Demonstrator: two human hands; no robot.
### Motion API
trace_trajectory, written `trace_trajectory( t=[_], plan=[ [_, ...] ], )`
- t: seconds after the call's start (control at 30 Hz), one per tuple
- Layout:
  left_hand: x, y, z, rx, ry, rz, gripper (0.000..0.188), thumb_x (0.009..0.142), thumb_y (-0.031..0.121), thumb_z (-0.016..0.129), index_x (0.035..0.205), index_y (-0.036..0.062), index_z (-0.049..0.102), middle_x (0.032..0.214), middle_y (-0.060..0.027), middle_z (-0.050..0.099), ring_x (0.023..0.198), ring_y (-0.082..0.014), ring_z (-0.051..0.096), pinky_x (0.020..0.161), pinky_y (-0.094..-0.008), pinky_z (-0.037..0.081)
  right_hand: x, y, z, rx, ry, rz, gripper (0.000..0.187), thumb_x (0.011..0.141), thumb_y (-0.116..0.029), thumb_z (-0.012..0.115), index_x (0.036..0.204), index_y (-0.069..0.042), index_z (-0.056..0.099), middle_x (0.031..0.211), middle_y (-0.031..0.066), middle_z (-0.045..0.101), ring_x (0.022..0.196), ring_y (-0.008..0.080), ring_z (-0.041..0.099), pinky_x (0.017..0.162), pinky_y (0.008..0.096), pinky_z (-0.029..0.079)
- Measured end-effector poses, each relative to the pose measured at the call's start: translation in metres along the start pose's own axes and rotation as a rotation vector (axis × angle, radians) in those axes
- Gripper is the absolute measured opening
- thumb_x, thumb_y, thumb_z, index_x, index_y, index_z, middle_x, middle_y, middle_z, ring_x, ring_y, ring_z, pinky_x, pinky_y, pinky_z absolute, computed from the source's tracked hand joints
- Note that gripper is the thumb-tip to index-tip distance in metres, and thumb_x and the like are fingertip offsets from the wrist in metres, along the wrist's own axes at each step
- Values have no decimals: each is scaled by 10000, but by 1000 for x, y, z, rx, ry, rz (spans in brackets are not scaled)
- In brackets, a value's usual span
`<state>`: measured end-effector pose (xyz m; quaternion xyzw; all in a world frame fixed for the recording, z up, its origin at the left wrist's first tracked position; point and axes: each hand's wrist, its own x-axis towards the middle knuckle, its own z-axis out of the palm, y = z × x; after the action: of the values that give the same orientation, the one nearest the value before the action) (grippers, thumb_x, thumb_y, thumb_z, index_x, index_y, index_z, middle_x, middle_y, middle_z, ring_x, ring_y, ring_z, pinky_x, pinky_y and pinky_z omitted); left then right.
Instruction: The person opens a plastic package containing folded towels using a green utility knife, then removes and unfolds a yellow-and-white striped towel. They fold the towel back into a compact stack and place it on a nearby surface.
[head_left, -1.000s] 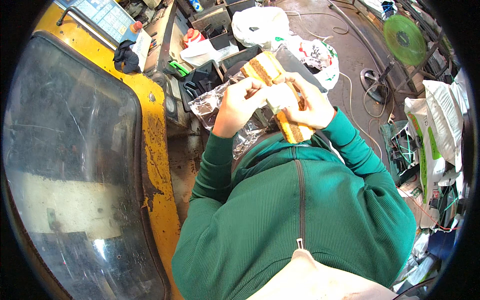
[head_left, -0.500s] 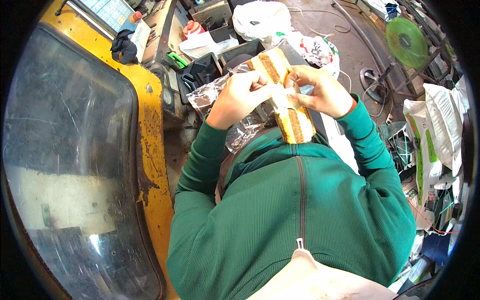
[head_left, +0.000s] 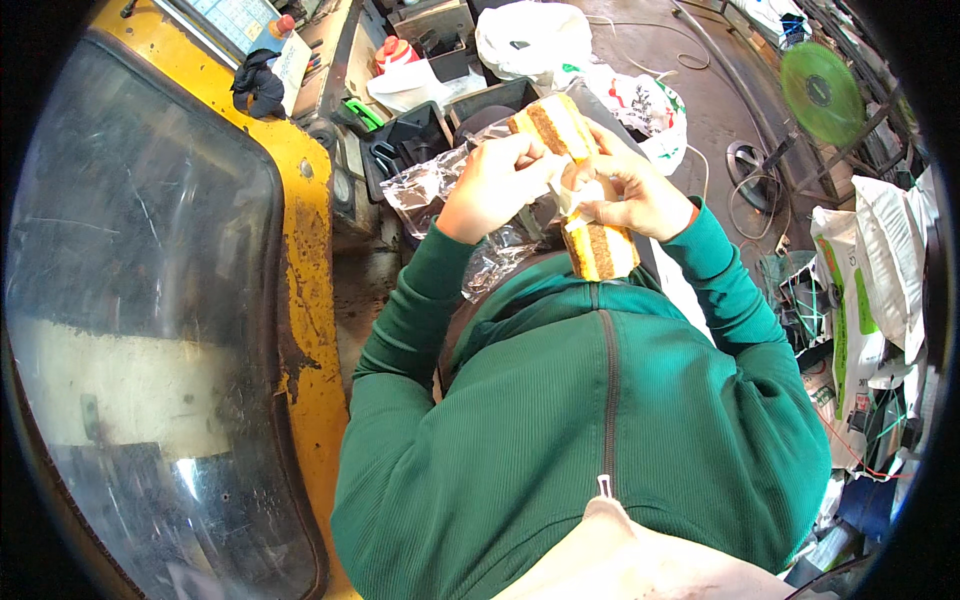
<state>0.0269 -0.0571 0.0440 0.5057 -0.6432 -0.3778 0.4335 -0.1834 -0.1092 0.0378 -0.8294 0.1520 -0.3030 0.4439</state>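
A long striped piece of layered cake or sandwich (head_left: 603, 250), yellow, white and brown, is held up in front of my chest. A whitish paper band (head_left: 570, 187) goes across its middle. My right hand (head_left: 645, 192) grips the cake around this middle part, thumb on the near face. With fingers pinched together, my left hand (head_left: 490, 188) holds the edge of the paper band from the left. Crumpled clear plastic wrap (head_left: 430, 190) lies beneath and beside my left hand, partly hidden by it.
At my left stands a worn yellow machine panel (head_left: 305, 250) with a large scratched window (head_left: 150, 250). Black bins (head_left: 405, 135) and white plastic bags (head_left: 530, 40) lie ahead. A blurred green fan (head_left: 820, 92) and white sacks (head_left: 890, 255) are at right.
The view has shifted slightly. My left hand has pulled a little to the left of the cake with the paper edge, while my right hand keeps its grip.
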Motion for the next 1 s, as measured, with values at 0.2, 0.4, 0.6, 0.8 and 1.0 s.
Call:
trace_trajectory(
  t=[0.2, 0.4, 0.6, 0.8, 1.0],
  plan=[
    [3, -2, 7, 88, 74, 37, 239, 851, 213, 646, 807, -19, 606, 666, -55, 592, 599, -89, 514, 564, -273, 429, 0, 9, 2, -47, 28, 90, 371, 708, -189, 727, 1046, -77, 625, 1472, 196, 226, 1376, 343, 208, 1100, 441, 225],
    [10, -3, 13, 211, 50, 131, 174, 899, 155, 590, 890, -19, 584, 749, -30, 607, 605, -61, 552, 535, -223, 480, -3, 39, -6, 342, -61, 123, 518, 699, -220, 736, 1169, -51, 598, 1448, 168, 278, 1339, 313, 284, 1087, 427, 259],
    [15, -10, 16, 170, -47, 113, 180, 895, 163, 601, 919, -14, 584, 767, -27, 603, 617, -61, 551, 542, -220, 478, -3, 31, -9, 144, -82, 143, 473, 705, -219, 768, 1117, -40, 622, 1428, 149, 310, 1320, 282, 312, 1082, 406, 265],
    [14, -3, -9, 185, -336, 55, 184, 851, 182, 643, 870, 2, 612, 683, -37, 584, 590, -89, 533, 556, -242, 443, -9, 53, -9, 470, -162, 176, 355, 750, -174, 735, 1058, -23, 641, 1387, 107, 361, 1268, 225, 363, 1058, 369, 299],
    [10, -4, -6, 391, -298, 177, 169, 847, 180, 664, 852, 35, 578, 645, 34, 471, 578, -49, 403, 522, -220, 360, -16, 75, -2, 697, -154, 163, 315, 822, -158, 667, 1098, -15, 614, 1337, 52, 425, 1162, 172, 458, 1005, 339, 364]
  ],
)
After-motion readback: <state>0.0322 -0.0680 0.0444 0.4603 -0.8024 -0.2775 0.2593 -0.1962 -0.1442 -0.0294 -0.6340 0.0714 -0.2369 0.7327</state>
